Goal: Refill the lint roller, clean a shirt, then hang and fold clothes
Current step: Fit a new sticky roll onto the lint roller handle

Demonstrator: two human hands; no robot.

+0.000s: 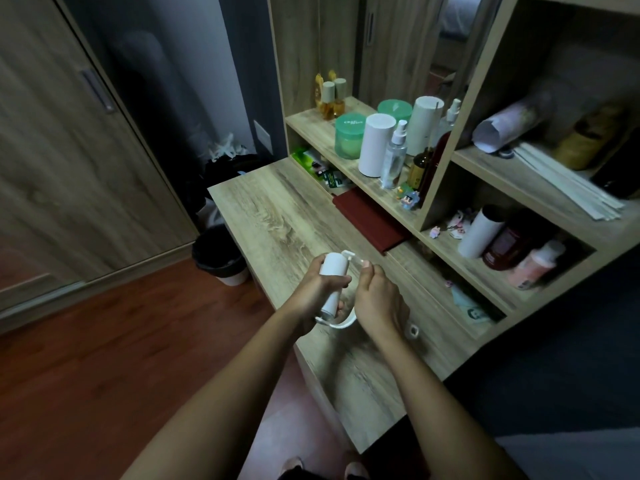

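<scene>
Over the wooden desk [277, 216] I hold a white lint roller. My left hand [313, 292] is wrapped around its white roll [333, 271], which points up and away from me. My right hand [375, 299] grips the roller's white frame [351, 255], whose end piece shows above the fingers and whose curved handle [341, 323] loops under both hands. Two more white rolls [375, 143] stand upright on the shelf behind. No shirt or other clothes can be made out for certain.
A wooden shelf unit [440, 209] at the right holds bottles, green jars [349, 135], a spray bottle [394, 154] and rolled paper. A dark red cloth [370, 220] lies on the desk. A black-lined bin [221, 258] stands on the floor left of the desk. Wardrobe doors [69, 150] fill the left.
</scene>
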